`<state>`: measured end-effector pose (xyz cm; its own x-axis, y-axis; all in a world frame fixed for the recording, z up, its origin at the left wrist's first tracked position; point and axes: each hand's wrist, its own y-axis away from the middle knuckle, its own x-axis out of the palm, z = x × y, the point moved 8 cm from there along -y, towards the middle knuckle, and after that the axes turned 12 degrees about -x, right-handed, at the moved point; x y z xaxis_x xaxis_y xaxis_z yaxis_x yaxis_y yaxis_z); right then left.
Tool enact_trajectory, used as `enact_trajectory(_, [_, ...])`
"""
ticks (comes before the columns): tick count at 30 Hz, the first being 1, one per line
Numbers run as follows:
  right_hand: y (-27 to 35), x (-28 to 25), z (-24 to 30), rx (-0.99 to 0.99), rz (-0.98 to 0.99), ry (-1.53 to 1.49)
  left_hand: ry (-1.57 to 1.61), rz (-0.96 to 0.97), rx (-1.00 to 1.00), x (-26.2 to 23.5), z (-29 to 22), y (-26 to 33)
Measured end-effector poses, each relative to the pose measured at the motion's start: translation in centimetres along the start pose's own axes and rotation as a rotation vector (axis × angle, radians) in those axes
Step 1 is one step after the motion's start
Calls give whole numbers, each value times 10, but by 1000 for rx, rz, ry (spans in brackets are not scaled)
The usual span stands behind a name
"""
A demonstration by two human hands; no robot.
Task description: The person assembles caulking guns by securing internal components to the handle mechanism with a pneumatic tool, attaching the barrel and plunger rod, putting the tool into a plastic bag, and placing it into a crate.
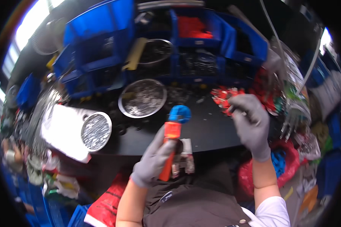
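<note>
My left hand [152, 160], in a grey glove, is closed around an orange-handled tool [172, 130] with a round blue head. It holds the tool upright at the table's near edge, the head toward the far side. My right hand [252, 123], also gloved in grey, is over the table's right side, its fingers curled together. Whatever may be between those fingertips is too blurred to name. Beside them lies a heap of small red parts [222, 97]. Below the tool, a pale metal fixture [187, 156] sits at the table edge, partly hidden by my left hand.
A metal bowl of small silvery parts [120, 101] stands mid-table; another bowl [110, 132] sits left on a white sheet [57, 132]. Blue bins [98, 56] line the back, one holding red pieces [193, 28]. A pink bag [246, 178] with blue rings is at lower right.
</note>
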<state>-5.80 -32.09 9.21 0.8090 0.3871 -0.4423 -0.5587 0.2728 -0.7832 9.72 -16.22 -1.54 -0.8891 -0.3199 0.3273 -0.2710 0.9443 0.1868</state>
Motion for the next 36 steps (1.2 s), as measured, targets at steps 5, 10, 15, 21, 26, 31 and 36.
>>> enact_trajectory(5, [97,-72,-109,509,-232,160,151,4,-33,6,10,-6])
enact_trajectory(10, [123,20,-91,422,212,184,-1,-184,147,-14,31,-1])
enact_trajectory(15, [105,63,-98,305,314,149,-1228,-663,624,-23,26,16])
enact_trajectory(21, [43,113,-102,128,429,189,-1465,-727,589,-59,46,-6])
enact_trajectory(26, [-77,174,-103,-131,311,176,-1481,-589,439,-75,64,-11])
enact_trajectory(31, [-176,253,-157,-89,579,63,-495,-384,-40,-92,94,-14])
enact_trajectory(36, [-192,450,-135,-304,705,-554,-1243,-545,540,-61,117,-48])
